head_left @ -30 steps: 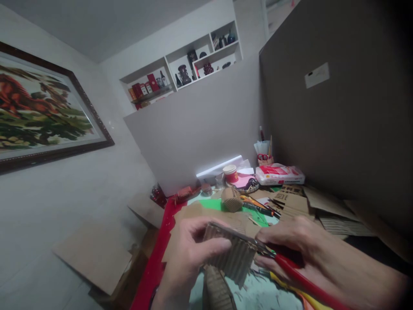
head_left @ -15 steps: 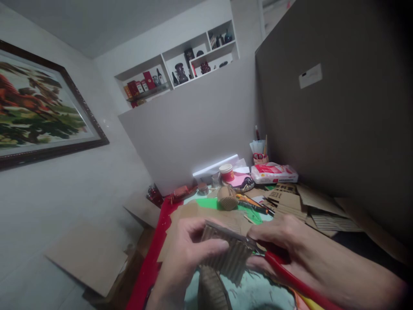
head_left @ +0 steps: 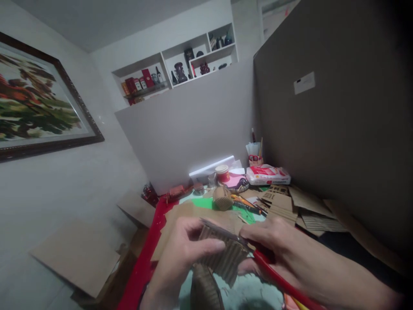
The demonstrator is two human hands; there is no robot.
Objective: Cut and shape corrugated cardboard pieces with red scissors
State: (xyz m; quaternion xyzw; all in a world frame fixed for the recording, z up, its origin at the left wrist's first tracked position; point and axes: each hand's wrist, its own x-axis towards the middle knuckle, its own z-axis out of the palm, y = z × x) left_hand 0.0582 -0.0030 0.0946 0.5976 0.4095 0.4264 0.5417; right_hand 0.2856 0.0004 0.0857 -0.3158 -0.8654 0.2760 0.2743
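Observation:
My left hand (head_left: 180, 254) pinches a piece of ribbed corrugated cardboard (head_left: 222, 256), thumb across its front face. My right hand (head_left: 284, 249) is closed round red-handled scissors (head_left: 258, 258); their metal blades lie along the top edge of the cardboard piece. A second curved strip of corrugated cardboard (head_left: 203, 290) stands just below the held piece, near the bottom edge of the view.
The red-edged table (head_left: 142, 267) carries a small cardboard roll (head_left: 222, 198), green paper (head_left: 206, 202), a red cup (head_left: 222, 173), a tissue pack (head_left: 267, 174), a pen holder (head_left: 254, 157) and loose cardboard sheets (head_left: 300, 206). A big brown board (head_left: 329, 129) stands right. Cardboard lies on the floor (head_left: 77, 258).
The view has drifted a little, so everything sits slightly further left and lower. Both hands keep their grip; the scissor blades stay on the cardboard's top edge.

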